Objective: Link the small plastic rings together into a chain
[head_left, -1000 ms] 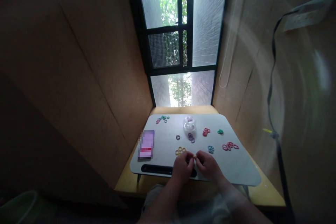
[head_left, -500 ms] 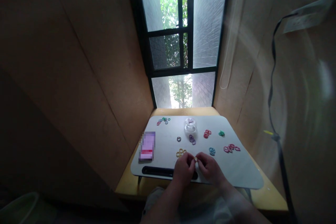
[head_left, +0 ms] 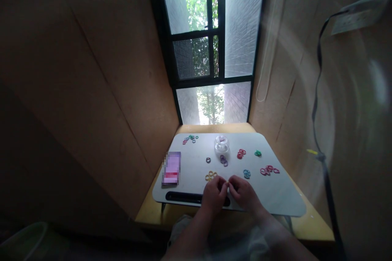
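My left hand (head_left: 215, 193) and my right hand (head_left: 243, 192) meet fingertip to fingertip over the front of the white lap table (head_left: 190, 167). Both are closed in a pinch; what sits between the fingertips is too small and hidden to make out. Yellow rings (head_left: 210, 176) lie just beyond my left hand, and blue rings (head_left: 246, 173) beyond my right. Farther back are purple rings (head_left: 223, 160), a dark ring (head_left: 208, 160), red rings (head_left: 241, 154) and a clear round container (head_left: 221, 144).
Pink rings (head_left: 269, 170) and green rings (head_left: 258, 153) lie on the right. Mixed rings (head_left: 190, 139) are at the back left, above a purple phone-like item (head_left: 172, 168). A black slot (head_left: 183, 197) runs along the front edge. A cable (head_left: 317, 89) hangs at the right.
The fingertips have drawn closer together, and the small yellowish ring seen between them before is now mostly hidden. The view has shifted slightly.
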`<state>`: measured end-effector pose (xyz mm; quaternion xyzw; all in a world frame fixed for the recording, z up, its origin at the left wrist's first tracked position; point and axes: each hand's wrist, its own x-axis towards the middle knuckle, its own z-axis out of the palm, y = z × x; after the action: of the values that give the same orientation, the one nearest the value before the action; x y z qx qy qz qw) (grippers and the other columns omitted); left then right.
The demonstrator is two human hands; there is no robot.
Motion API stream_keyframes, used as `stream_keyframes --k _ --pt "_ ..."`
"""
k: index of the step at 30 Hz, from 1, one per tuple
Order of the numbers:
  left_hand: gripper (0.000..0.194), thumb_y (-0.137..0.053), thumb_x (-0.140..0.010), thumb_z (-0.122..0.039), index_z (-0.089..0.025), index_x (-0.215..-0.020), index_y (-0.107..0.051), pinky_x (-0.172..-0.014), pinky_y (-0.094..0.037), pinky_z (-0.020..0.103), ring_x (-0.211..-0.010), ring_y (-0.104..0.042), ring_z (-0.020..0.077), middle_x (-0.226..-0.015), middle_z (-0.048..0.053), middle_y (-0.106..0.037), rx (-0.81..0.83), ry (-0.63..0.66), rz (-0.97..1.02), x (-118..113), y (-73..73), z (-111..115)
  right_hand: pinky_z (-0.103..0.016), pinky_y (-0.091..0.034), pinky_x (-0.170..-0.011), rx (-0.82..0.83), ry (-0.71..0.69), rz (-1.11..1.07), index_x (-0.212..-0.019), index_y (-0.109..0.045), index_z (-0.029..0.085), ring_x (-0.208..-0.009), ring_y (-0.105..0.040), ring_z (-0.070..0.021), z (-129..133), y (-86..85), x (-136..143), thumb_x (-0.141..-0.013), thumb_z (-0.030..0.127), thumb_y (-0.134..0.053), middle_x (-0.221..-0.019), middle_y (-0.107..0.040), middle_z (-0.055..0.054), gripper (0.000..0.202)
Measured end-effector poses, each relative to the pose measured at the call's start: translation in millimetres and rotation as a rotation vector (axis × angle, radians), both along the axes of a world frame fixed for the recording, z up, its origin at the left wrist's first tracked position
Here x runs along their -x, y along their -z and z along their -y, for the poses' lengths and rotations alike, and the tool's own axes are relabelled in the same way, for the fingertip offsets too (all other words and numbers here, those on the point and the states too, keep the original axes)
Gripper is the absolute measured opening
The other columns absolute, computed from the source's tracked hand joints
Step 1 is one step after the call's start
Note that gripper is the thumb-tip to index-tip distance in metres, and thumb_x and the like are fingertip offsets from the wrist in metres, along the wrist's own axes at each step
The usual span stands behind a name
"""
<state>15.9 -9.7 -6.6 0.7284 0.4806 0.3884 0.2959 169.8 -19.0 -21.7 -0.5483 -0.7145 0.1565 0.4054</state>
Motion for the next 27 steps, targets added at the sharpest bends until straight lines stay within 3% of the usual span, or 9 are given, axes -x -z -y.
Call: stream_keyframes --k 14,27 --pt "0.011 -0.050 -0.087 -0.027 -0.020 -0.083 -0.057 -0.067 -0.041 0.026 -0.069 -0.058 0.0144 -0.073 0.000 -0.063 0.010 -0.031 -0.026 -0.7 6.4 -4.2 -0.022 -0.038 -0.055 -0.007 -0.023 -0.014 -0.081 -0.055 0.021 -0.055 -0.051 -0.0115 3.2 0.2 0.2 -0.080 0.026 -0.056 -0.066 -0.057 0.003 0.005" --pt "0.012 -0.054 -0.086 -0.028 -0.020 -0.079 -0.059 -0.066 -0.041 0.025 -0.068 -0.057 0.0139 -0.072 0.000 -0.063 -0.051 0.017 -0.082 -0.4 3.7 0.3 -0.022 -0.036 -0.057 -0.024 -0.011 0.000 -0.069 -0.055 0.019 -0.058 -0.049 -0.0119 4.8 -4.0 -2.2 -0.079 0.021 -0.053 -0.063 -0.056 0.001 0.010"
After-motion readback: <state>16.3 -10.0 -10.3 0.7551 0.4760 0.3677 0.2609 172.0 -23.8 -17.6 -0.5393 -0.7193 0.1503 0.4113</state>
